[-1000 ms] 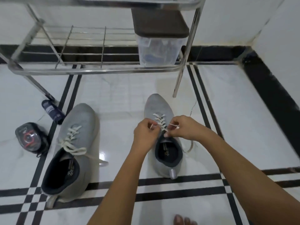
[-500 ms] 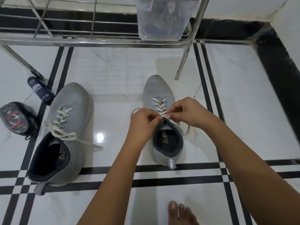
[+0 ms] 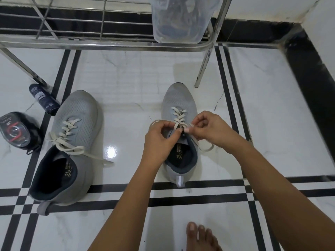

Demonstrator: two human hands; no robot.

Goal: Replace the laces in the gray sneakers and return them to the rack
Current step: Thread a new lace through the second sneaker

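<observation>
Two gray sneakers stand on the tiled floor, toes toward the rack. The left sneaker [image 3: 72,142] is laced with a cream lace, its ends lying loose to the right. Over the tongue of the right sneaker [image 3: 178,100], my left hand [image 3: 159,136] pinches one end of its cream lace [image 3: 178,115]. My right hand [image 3: 208,129] pinches the other end close beside it. A loop of that lace trails on the floor to the right. The steel shoe rack [image 3: 108,45] crosses the top of the view.
A clear plastic container [image 3: 181,20] sits on the rack's lower shelf. A dark blue can [image 3: 43,99] and a round black and red case [image 3: 15,131] lie on the floor at the left. One rack leg [image 3: 203,69] stands just beyond the right sneaker. My bare foot [image 3: 201,236] shows at the bottom.
The view has tilted down, so the rack sits higher in the frame. Both hands stay on the right sneaker's lace, the left one shifting slightly left as a loop forms.
</observation>
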